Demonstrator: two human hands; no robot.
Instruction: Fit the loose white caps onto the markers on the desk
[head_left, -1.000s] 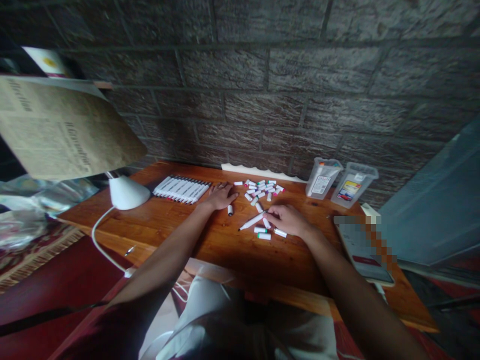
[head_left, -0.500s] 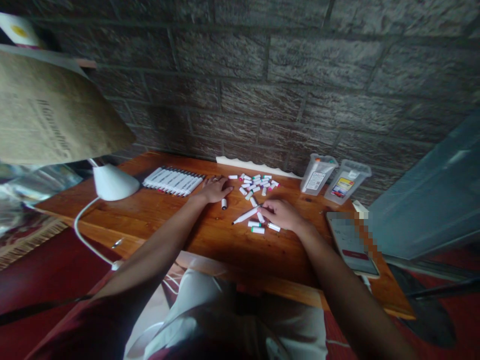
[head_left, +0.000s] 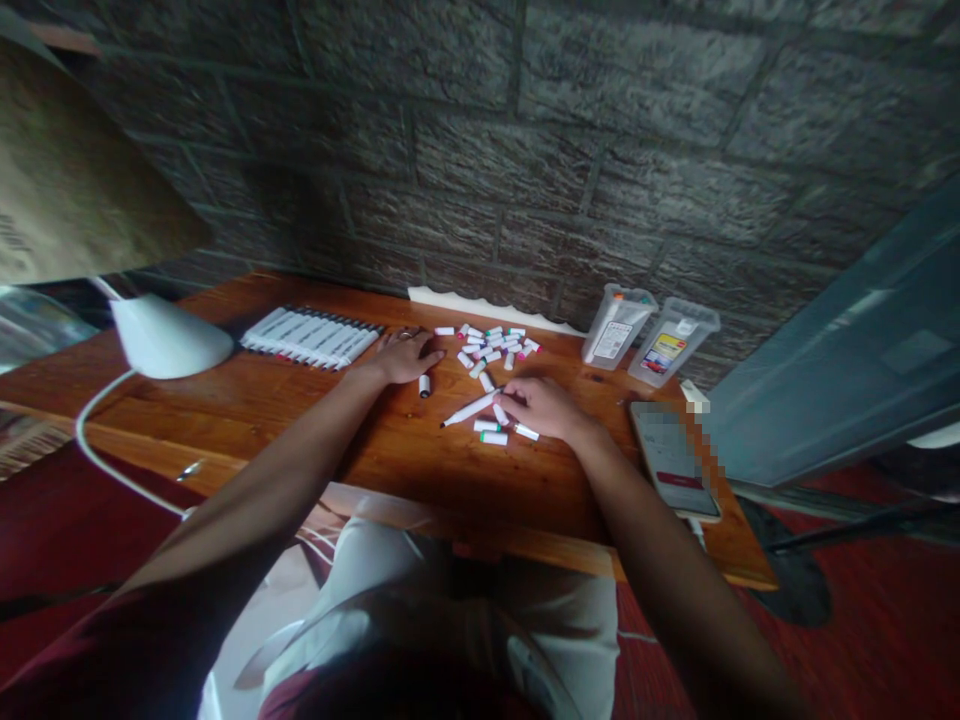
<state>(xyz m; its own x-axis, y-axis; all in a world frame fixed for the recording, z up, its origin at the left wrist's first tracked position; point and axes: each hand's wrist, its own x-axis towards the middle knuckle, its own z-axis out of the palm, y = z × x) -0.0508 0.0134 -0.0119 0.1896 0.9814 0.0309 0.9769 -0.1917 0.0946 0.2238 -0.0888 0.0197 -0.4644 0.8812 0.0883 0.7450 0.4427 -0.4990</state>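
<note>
My left hand (head_left: 405, 358) lies flat and palm down on the wooden table (head_left: 187, 395), its fingers apart and holding nothing. A white marker cap (head_left: 424, 386) stands just beside it. My right hand (head_left: 541, 408) rests on the table with curled fingers pinching the end of a white marker (head_left: 469, 410), whose tip points left. Loose caps (head_left: 489, 426) lie around those fingers. Beyond both hands is a scattered pile of white marker parts (head_left: 487, 348). A tight row of assembled markers (head_left: 307, 338) lies left of my left hand.
A white desk lamp (head_left: 169, 338) stands at the left, its cord trailing off the table. Two clear plastic containers (head_left: 616, 326) stand against the brick wall (head_left: 525, 160). A phone (head_left: 673, 458) lies at the right. A brown paper sheet (head_left: 67, 170) hangs at the upper left.
The whole scene has slid left and up in view as my head turned. My hands and the marker parts keep nearly the same places on the table.
</note>
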